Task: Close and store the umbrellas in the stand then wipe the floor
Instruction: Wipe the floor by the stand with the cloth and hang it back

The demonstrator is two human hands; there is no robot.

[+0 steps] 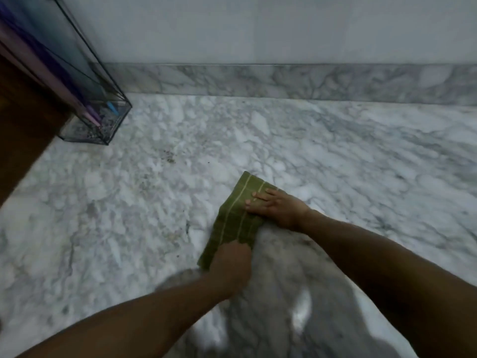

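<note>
Head view, looking down on a white marble floor veined with grey. Near the middle, toward the near edge, a green cloth with pale stripes, folded into a long flat strip, lying on the marble with its length running from near-left to far-right. On its far end, the right hand, palm down, fingers stretched out together and pressed flat on the fabric, wrist trailing off the cloth's right edge onto bare stone. On its near end, the left hand, knuckles up, fingers curled down onto the cloth's near corner; pinching the fabric or only pressing on it, cannot tell, since the fingertips are hidden under the hand. Both bare forearms reaching in from the bottom edge of the picture. Small dark specks on the marble, well apart from the cloth, between it and the far-left corner.

In the far-left corner of the floor, a clear glass umbrella stand with dark edges, its base touching the marble and close to the marble skirting along the far wall. Inside the stand, closed umbrellas, pink, purple and blue, tips resting on the stand's bottom. Just left of the stand, a brown wooden surface along the floor's left edge.
</note>
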